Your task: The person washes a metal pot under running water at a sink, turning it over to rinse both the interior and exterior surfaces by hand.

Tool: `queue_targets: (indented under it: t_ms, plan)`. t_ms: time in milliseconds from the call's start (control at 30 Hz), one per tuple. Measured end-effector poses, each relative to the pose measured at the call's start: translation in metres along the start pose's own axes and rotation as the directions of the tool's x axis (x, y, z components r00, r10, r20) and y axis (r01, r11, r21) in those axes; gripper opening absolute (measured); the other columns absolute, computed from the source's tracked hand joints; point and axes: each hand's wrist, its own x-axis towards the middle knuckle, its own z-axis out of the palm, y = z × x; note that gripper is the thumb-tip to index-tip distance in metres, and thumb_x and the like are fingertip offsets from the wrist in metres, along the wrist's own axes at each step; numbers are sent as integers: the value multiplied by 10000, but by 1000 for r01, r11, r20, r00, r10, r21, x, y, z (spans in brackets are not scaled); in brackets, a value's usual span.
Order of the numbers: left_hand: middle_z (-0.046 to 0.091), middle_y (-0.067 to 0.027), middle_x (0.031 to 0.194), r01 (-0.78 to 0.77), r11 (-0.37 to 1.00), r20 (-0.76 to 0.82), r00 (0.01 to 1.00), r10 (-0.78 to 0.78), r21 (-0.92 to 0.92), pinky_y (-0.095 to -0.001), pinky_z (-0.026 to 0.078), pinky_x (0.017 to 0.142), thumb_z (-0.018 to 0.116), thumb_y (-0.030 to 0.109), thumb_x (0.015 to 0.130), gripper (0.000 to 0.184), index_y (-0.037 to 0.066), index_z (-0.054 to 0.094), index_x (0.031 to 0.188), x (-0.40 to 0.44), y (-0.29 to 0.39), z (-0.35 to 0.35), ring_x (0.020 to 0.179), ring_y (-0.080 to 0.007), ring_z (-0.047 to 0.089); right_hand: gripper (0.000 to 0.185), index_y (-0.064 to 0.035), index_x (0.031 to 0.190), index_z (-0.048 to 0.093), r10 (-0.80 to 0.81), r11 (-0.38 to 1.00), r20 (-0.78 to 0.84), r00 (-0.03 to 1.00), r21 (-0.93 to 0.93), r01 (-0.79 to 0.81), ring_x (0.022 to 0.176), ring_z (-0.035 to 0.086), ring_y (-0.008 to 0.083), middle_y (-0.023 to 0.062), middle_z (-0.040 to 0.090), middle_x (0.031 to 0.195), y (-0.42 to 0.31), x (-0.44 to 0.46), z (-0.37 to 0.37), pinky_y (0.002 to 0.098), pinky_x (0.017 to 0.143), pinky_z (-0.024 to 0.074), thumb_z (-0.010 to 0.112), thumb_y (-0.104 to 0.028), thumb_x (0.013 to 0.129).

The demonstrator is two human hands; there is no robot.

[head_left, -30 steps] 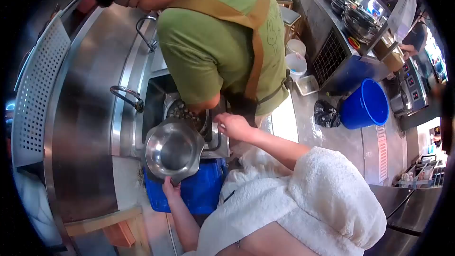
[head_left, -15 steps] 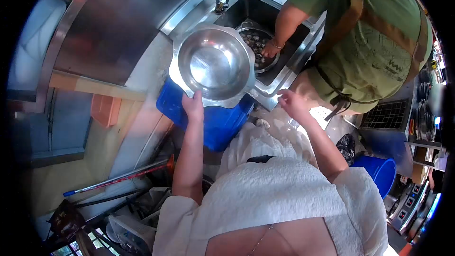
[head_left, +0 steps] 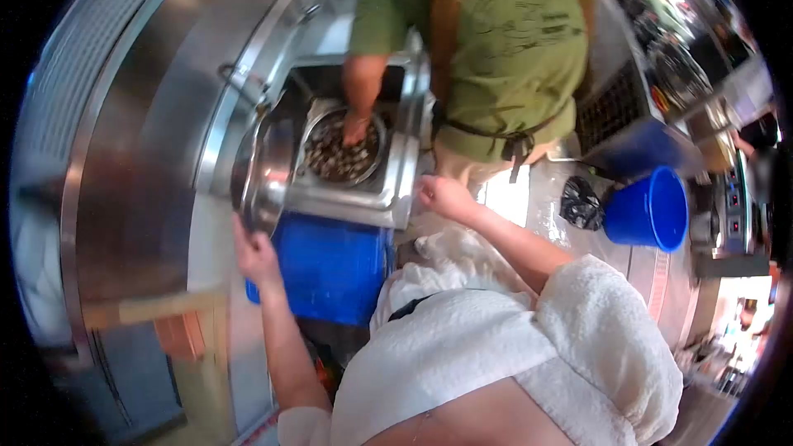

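My left hand (head_left: 259, 260) grips the rim of a wide stainless steel basin (head_left: 268, 173). The basin is tipped steeply on its side at the left edge of the sink (head_left: 396, 169), so I see it nearly edge-on. My right hand (head_left: 446, 198) hovers off the sink's near right corner, fingers curled in, nothing visible in them. Inside the sink sits a round metal pot (head_left: 376, 161) full of small shellfish (head_left: 334, 153) that look like clams. A co-worker's hand (head_left: 357, 128) reaches down into the shellfish.
The co-worker (head_left: 512, 58), in a green shirt with brown straps, stands close on the far right side of the sink. A blue bin (head_left: 330, 272) is below the basin. On the floor to the right are a black bag (head_left: 581, 202) and a blue bucket (head_left: 648, 211).
The basin has swung from facing me to nearly edge-on, still in my left hand. My view has turned right. The co-worker's hand stays in the pot.
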Motion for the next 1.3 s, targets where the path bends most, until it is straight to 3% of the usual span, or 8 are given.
queue_targets:
  t_ms: [233,367,533,700,867,933,967,1300]
  plan:
    - [560,-154,875,349,937,-83,933,-350,-22,-279,439,637,467,74,739,370,-22,464,1096,-8,-41,-7,716,-192,551,192,-78,860,542,143,983,-362,921,163,-89,678,562,280,131,576,765,39,-34,-50,375,611,439,497,-221,740]
    - [527,-194,963,399,839,-130,872,-472,-370,-307,414,728,499,78,732,372,-97,444,1055,-24,-40,-10,821,-224,520,136,-63,839,542,148,985,-817,557,170,-12,650,562,246,106,560,762,42,-38,-85,330,569,440,519,-157,744]
    - [513,-224,980,570,595,-99,669,-736,-566,-324,415,734,534,63,713,356,-156,461,983,-49,-32,-15,830,-244,506,204,-65,908,496,-84,994,-854,513,-106,-15,666,535,274,100,529,777,-16,-18,-105,339,584,434,537,-183,747]
    - [548,-193,880,733,462,-22,523,-852,-499,-338,430,660,577,129,657,379,-152,507,902,-72,-48,-16,748,-238,526,159,-72,837,482,43,998,-833,551,67,22,665,523,277,98,517,770,-23,-5,-87,337,562,420,555,-176,739]
    - [519,-196,958,795,497,2,530,-848,-348,-311,400,725,523,128,702,392,-147,443,969,-79,-69,-16,812,-234,503,143,-55,814,493,77,971,-742,665,208,120,687,525,298,120,535,783,-18,-32,-94,329,593,426,543,-175,752]
    - [523,-194,949,793,467,9,511,-860,-392,-309,400,724,525,133,699,392,-147,445,961,-79,-67,-16,804,-233,503,119,-22,818,520,3,989,-903,430,65,130,659,535,204,109,545,708,11,-47,-140,289,595,420,507,-136,785]
    - [527,-190,933,758,476,8,535,-845,-446,-307,400,718,528,127,692,383,-147,447,948,-78,-60,-14,795,-228,502,134,-9,791,527,214,912,-840,499,355,206,651,521,166,105,545,686,27,-54,-170,274,593,412,509,-141,786]
    - [509,-165,985,683,393,32,519,-854,-616,-311,405,744,520,33,667,365,-118,443,990,-85,-60,-11,835,-218,511,231,-36,757,509,94,996,-748,657,72,-61,570,535,240,116,549,641,45,-28,-184,320,537,416,588,-251,731]
